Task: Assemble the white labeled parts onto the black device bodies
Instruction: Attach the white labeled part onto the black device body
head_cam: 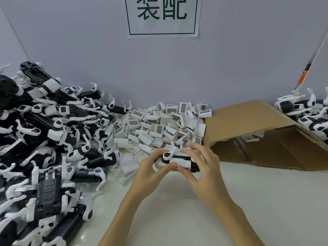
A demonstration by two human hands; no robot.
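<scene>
Two hands meet over the pale counter [248, 201], left hand [150, 167] and right hand [200, 164] both pinching one black device [177, 161] with a white labeled part on it. Left, a big heap of devices [44, 139]; middle, loose white parts [159, 125]; right, a cardboard box [257, 132]. Much apparently remains.

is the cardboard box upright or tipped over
Tipped over. The cardboard box lies on its side, its open mouth facing the table, with white labeled parts heaped beside it.
</scene>
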